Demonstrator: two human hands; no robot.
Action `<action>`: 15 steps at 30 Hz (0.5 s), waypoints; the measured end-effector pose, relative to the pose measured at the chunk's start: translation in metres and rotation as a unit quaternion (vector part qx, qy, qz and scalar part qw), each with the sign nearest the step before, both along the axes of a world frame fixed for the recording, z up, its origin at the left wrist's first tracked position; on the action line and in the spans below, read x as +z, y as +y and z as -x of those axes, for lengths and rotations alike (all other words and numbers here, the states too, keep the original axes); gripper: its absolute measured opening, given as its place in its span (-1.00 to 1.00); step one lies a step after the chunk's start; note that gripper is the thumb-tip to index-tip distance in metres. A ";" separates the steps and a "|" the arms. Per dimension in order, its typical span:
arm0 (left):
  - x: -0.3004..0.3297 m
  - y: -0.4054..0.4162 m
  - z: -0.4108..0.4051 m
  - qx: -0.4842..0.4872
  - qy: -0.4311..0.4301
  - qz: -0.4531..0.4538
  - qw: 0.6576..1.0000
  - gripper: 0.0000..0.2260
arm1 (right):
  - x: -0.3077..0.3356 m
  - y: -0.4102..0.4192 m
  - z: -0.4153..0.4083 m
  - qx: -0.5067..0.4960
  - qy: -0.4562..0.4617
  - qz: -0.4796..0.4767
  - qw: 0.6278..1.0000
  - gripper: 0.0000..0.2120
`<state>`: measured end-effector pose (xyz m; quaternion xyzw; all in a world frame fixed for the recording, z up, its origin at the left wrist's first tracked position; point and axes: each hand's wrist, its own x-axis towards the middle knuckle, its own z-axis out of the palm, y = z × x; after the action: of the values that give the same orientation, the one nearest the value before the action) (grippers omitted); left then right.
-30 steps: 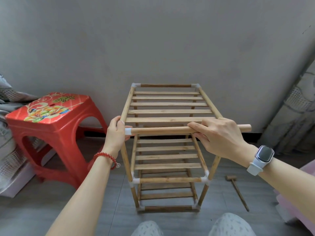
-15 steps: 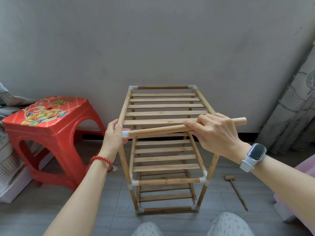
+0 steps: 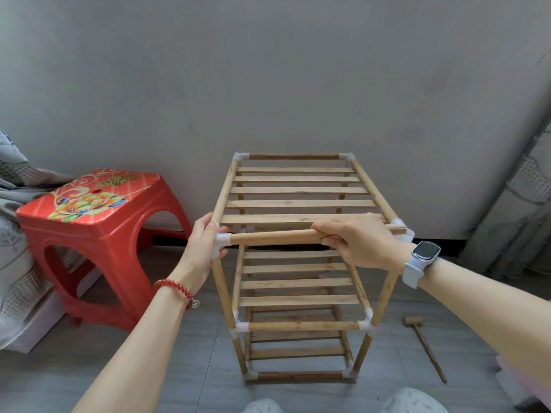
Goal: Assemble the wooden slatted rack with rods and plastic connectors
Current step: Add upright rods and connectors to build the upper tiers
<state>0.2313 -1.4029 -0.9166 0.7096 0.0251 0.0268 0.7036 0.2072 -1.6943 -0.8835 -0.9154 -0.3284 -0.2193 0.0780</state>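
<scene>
The wooden slatted rack point(image 3: 298, 263) stands upright on the floor near the wall, with three shelves of pale slats. White plastic connectors point(image 3: 242, 325) join the corner posts and cross rods. At the top front, one round wooden rod point(image 3: 271, 236) lies almost level, its left end inside the near left corner connector point(image 3: 222, 241), its right end at the near right connector point(image 3: 407, 234).

single head cam on me, looking forward and down, close over the rack point(image 3: 298, 204), floor point(image 3: 179, 368) below and wall point(image 3: 268, 70) right behind; no second view
</scene>
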 end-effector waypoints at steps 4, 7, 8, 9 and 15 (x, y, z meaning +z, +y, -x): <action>0.000 0.003 -0.007 0.009 -0.003 -0.021 1.000 -0.64 | 0.004 0.000 -0.007 -0.018 0.053 0.004 0.998 -0.75; 0.000 0.002 -0.009 0.017 -0.006 -0.031 0.999 -0.66 | 0.000 0.004 -0.003 -0.015 0.019 -0.024 0.999 -0.72; 0.001 0.001 -0.008 0.021 -0.005 -0.033 0.999 -0.65 | -0.002 0.003 0.000 -0.021 -0.001 -0.031 0.999 -0.69; 0.001 0.000 -0.007 0.024 -0.002 -0.037 0.999 -0.65 | -0.004 0.001 0.003 -0.030 -0.018 -0.032 0.999 -0.66; 0.009 -0.008 0.000 0.060 -0.025 -0.143 0.988 -0.65 | -0.008 0.000 0.013 -0.065 -0.076 -0.100 0.990 -0.64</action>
<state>0.2314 -1.4109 -0.9080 0.7993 0.0459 0.0899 0.5925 0.1939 -1.6946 -0.8920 -0.9031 -0.2496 -0.3247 0.1293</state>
